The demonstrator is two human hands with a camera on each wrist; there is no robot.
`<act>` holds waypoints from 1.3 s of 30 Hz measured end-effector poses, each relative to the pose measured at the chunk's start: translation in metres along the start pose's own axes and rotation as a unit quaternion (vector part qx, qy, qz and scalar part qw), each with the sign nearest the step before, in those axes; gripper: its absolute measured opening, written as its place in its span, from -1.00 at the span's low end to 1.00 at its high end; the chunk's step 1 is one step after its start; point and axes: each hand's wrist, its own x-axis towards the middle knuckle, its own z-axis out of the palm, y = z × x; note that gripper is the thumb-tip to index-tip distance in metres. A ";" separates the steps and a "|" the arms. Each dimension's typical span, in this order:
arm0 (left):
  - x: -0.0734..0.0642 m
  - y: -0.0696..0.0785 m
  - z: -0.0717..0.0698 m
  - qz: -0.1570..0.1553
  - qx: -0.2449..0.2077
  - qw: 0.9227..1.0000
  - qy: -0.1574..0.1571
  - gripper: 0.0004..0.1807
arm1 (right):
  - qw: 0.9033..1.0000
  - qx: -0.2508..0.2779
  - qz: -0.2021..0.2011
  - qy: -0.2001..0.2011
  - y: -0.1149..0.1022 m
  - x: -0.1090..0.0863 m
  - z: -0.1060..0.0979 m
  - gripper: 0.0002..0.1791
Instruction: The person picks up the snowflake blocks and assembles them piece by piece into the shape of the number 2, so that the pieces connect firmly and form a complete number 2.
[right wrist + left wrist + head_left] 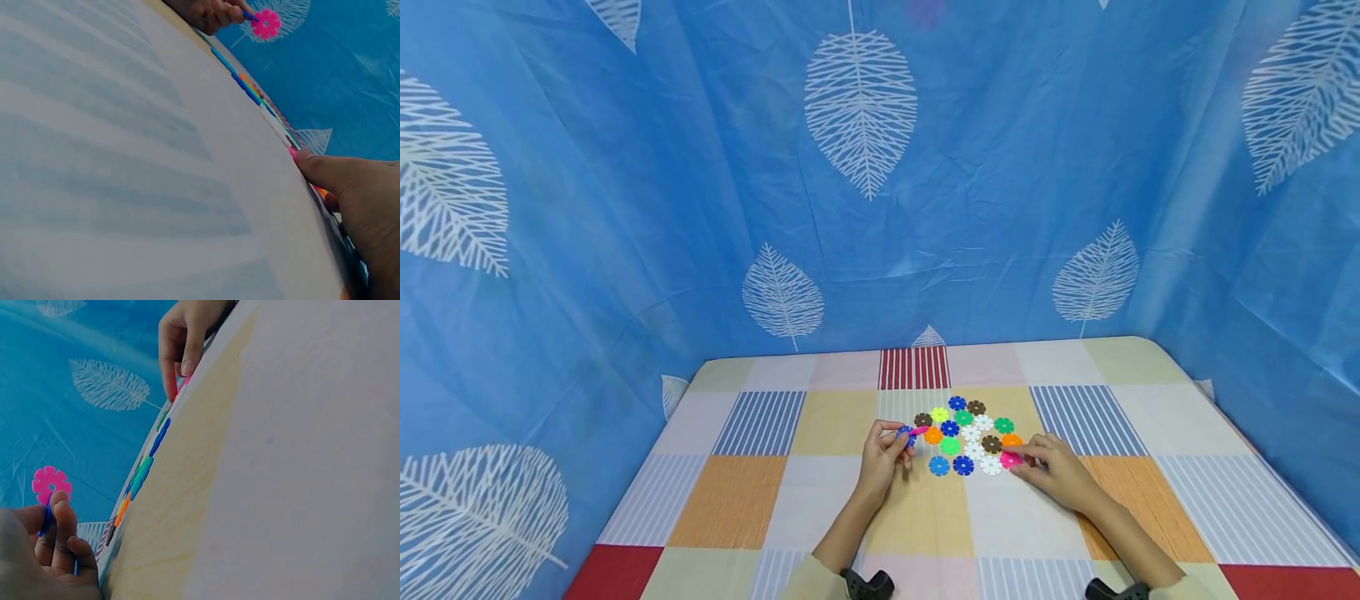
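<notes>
My left hand (pixel 880 458) is raised at the left of a group of toy snowflake discs. Its thumb and fingers pinch a blue snowflake disc (pixel 45 519). A pink snowflake disc (pixel 51 485) is joined to it, standing crosswise at the blue disc's edge. My right hand (pixel 1056 468) is at the right side of the group, low over the cloth. Its thumb and index finger are at opposite sides of another pink disc (pixel 1011 460). The index fingertip is beside a brown disc (pixel 992 444), and an orange disc (pixel 1012 440) lies partly behind the fingers.
Between the hands, flat on the patchwork tablecloth (pixel 820 500), lie several more discs: white (pixel 990 465), dark blue (pixel 963 465), light blue (pixel 938 466), green (pixel 1003 426) and yellow (pixel 940 414) among them. Blue leaf-patterned curtains (pixel 970 250) enclose the table's back and sides.
</notes>
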 end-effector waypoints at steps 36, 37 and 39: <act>-0.005 0.013 0.005 0.000 0.012 0.996 -0.086 -0.79 | 0.842 0.457 0.265 0.110 -0.086 0.053 0.067 -0.70; -0.006 0.016 0.006 0.004 0.016 0.996 -0.090 -0.79 | 0.840 0.460 0.266 0.109 -0.086 0.053 0.067 -0.70; -0.009 0.020 0.007 0.014 0.026 0.995 -0.098 -0.79 | 0.836 0.468 0.266 0.106 -0.087 0.053 0.068 -0.70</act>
